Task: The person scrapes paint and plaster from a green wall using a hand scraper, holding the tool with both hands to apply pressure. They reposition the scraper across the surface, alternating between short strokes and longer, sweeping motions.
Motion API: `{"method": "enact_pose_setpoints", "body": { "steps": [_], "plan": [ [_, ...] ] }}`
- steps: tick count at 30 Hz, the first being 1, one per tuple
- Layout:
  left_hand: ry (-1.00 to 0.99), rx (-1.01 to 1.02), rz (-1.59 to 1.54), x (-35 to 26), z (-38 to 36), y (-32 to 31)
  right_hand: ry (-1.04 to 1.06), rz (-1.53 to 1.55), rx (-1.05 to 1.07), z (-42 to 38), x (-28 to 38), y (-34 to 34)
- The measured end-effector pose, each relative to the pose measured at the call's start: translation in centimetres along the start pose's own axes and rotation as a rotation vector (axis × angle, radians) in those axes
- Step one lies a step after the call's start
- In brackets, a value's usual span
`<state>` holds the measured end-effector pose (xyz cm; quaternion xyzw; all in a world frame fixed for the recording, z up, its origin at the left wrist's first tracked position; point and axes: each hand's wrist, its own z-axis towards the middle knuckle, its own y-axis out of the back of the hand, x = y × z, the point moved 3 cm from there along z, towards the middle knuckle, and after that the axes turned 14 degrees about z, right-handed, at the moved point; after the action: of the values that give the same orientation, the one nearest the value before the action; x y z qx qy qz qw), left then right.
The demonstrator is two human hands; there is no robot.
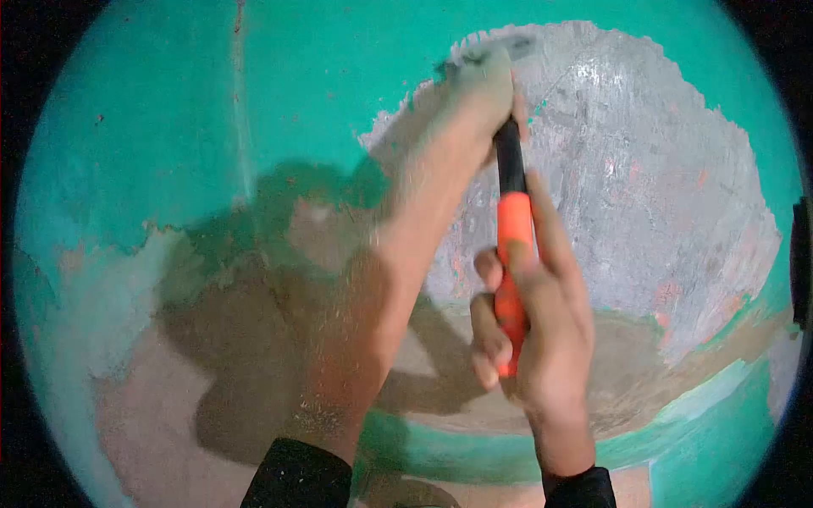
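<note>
A scraper (pixel 513 218) with an orange grip and black shaft points up the wall, its wide blade pressed against the ragged edge between green paint (pixel 356 51) and bare grey plaster (pixel 610 161). My right hand (pixel 550 317) is wrapped around the orange grip. Higher up, my left hand (pixel 487 89) is closed over the top of the tool just below the blade; its fingers are blurred and partly hidden. The blade is smeared by motion. Pale specks lie along my left forearm (pixel 406 245).
Another peeled, pinkish-brown area (pixel 152 406) spreads over the lower left of the wall. A thin vertical seam (pixel 240 110) runs down the green paint. Shadows of my arms fall left of centre. A dark object (pixel 801 262) shows at the right edge.
</note>
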<state>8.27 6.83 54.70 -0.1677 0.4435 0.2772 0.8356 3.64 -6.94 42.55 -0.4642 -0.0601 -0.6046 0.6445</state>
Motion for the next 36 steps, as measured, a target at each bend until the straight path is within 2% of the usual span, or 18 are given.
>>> {"method": "enact_pose_setpoints", "body": {
  "steps": [4,9,12,14,26,28,33,36],
  "plan": [
    [-0.118,0.043,-0.035,-1.2,3.0,0.7,0.044,0.011,-0.008,1.2,0.4,-0.6],
    [-0.076,0.041,-0.054,-0.2,2.1,0.3,0.01,-0.029,-0.032,-0.1,0.4,-0.1],
    [-0.07,0.037,-0.063,-0.2,2.2,0.3,0.059,0.044,-0.024,1.1,1.6,-1.7],
    [-0.06,0.034,-0.063,0.1,1.9,0.2,0.007,0.044,-0.008,-0.3,0.8,-0.7],
    [-0.097,0.02,-0.123,1.3,1.8,0.4,-0.027,-0.053,-0.044,0.0,1.4,-0.5],
    [-0.078,0.005,-0.098,1.3,1.5,0.0,0.011,-0.058,0.007,1.1,2.0,-1.1],
    [-0.035,-0.029,-0.016,0.9,0.3,-0.3,-0.001,-0.085,-0.044,-0.3,1.0,-0.2],
    [-0.028,0.077,-0.082,-1.4,1.0,-0.4,0.034,-0.034,-0.045,0.1,1.4,-0.8]
  ]
}}
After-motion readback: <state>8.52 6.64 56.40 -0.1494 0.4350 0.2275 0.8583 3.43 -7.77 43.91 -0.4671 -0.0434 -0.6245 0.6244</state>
